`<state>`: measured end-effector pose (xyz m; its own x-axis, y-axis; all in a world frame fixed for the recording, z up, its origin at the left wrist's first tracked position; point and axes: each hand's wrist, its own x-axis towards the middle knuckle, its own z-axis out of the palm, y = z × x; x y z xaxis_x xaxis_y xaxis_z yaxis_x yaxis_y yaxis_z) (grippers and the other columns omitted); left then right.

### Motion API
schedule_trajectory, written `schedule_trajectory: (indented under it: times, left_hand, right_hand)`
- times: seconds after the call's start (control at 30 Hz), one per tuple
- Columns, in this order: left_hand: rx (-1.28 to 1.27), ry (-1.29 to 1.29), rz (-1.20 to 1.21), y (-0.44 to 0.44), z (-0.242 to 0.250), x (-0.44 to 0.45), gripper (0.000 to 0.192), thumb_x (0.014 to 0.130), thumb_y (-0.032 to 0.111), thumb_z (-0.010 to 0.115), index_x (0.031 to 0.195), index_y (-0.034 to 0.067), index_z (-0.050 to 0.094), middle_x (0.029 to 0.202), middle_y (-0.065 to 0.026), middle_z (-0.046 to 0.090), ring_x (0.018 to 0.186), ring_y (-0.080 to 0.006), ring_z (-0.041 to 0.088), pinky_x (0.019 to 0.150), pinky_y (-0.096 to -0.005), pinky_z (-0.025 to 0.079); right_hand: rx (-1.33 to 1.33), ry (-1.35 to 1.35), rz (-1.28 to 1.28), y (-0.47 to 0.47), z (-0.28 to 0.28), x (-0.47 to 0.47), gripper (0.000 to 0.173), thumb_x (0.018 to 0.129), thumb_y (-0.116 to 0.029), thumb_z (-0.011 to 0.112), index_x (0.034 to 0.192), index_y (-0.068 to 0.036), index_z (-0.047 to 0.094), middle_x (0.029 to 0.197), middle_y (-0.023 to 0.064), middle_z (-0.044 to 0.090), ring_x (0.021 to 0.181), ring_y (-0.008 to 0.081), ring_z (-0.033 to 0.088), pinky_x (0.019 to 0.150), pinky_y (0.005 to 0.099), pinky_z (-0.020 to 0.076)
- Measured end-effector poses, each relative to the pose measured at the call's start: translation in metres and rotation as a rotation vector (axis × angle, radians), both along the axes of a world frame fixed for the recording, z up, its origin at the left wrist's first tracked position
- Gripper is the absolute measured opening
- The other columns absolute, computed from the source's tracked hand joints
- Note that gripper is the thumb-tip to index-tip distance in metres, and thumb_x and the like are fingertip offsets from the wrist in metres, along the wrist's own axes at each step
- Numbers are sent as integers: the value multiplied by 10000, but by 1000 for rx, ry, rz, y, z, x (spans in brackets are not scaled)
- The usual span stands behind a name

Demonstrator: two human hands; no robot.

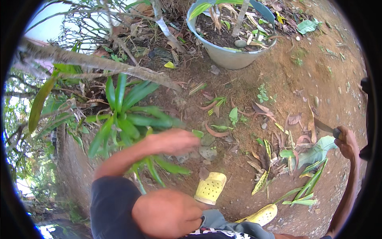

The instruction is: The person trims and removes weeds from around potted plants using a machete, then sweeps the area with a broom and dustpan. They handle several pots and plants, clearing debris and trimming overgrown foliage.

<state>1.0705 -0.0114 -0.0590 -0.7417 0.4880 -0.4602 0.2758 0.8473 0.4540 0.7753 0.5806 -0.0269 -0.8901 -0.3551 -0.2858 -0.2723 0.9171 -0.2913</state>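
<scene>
My left hand (180, 142), blurred, reaches across the right side of a green rosette plant (121, 115) with strap-like leaves. Its fingers are too smeared to show whether they hold anything; a small piece of green leaf (198, 133) shows beside them. At the far right, my right hand (346, 143) is closed on the dark handle of a knife (323, 126), whose blade points up and left over the soil. Just below that hand lies a broad grey-green leaf (320, 151) among dry leaves.
A large plastic pot (235, 58) of soil with a stem stands at the top. Bare branches (98, 62) cross the upper left. Yellow perforated clogs (210, 185) are on the ground near my legs. Cut strap leaves (313, 182) and yellow-spotted leaves (260, 182) lie at the lower right.
</scene>
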Motion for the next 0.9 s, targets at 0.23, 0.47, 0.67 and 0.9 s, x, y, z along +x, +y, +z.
schedule_trajectory:
  times: [0.23, 0.47, 0.67, 0.9]
  left_hand:
    - [-257, 401, 564, 20, -60, -116, 220, 978, 160, 581, 1120, -2, 627, 1132, -199, 659, 1087, -389, 644, 970, -589, 512]
    - [243, 409, 817, 126, -116, -106, 471, 984, 190, 588, 1372, -70, 527, 1514, -264, 436, 1436, -409, 437, 1229, -585, 353]
    - [387, 543, 507, 152, -92, -80, 516, 981, 153, 611, 1482, 131, 492, 1664, -172, 398, 1562, -342, 346, 1259, -531, 344]
    - [-449, 693, 1044, 65, -120, -115, 619, 961, 244, 653, 1487, -34, 483, 1546, -330, 469, 1470, -442, 438, 1236, -539, 315]
  right_hand:
    - [75, -26, 74, -5, 6, -2, 207, 831, -58, 724, 1027, -7, 686, 840, 222, 683, 767, 384, 669, 726, 465, 517]
    - [115, -15, 78, -5, 0, -6, 289, 797, -48, 763, 1065, 21, 680, 889, 244, 699, 808, 387, 674, 769, 478, 536]
    - [29, -101, 25, 16, 0, -7, 314, 806, -30, 779, 1104, 15, 689, 901, 202, 714, 818, 322, 680, 765, 456, 533]
    - [-61, -49, 64, 28, -3, -2, 318, 806, -27, 786, 1111, 3, 699, 949, 227, 721, 898, 371, 715, 808, 455, 548]
